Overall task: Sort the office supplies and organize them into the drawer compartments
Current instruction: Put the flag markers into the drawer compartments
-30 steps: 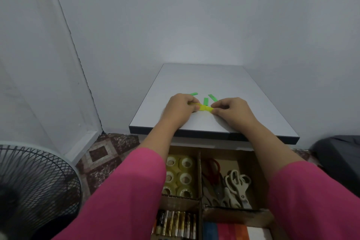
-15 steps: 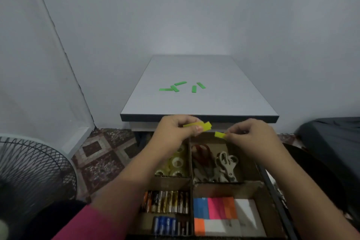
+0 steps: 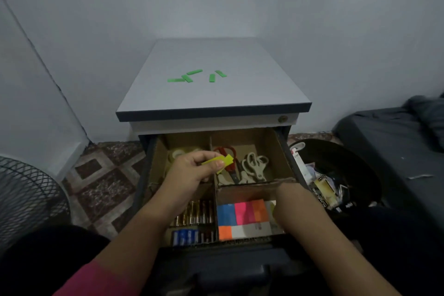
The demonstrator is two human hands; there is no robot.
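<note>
Two or more thin yellow paper strips (image 3: 219, 161) sit pinched between the thumb and curled fingers of the left hand (image 3: 192, 170), which hovers over the middle divider of the open cardboard-lined drawer (image 3: 280, 149); their long axis runs roughly left to right, tilted up toward the right, and the free ends poke out past the thumb. The compartment of bright sticky-note pads (image 3: 242, 214), blue, pink, orange and white, lies nearer the person and to the right of that hand, in the front right section, so I judge the strips must travel down and back toward the body to join them. The right hand (image 3: 276, 209) already reaches into that same section, closer to the pads than the left, but the wrist hides its fingers and I cannot tell whether they hold anything. The strips look flimsy and light, likely to flutter or stick together on release. Behind the pads, the rear right section holds red-handled and white-handled scissors (image 3: 249, 163), hard plastic and metal; the rear left holds glossy clear tape rolls (image 3: 176, 152), mostly covered by the hand; the front left holds gold and blue cylindrical batteries (image 3: 192, 216) lying side by side. On the smooth grey worktop (image 3: 264, 94) of the cabinet, five flat green strips (image 3: 192, 75) lie scattered, well apart from both hands.
</note>
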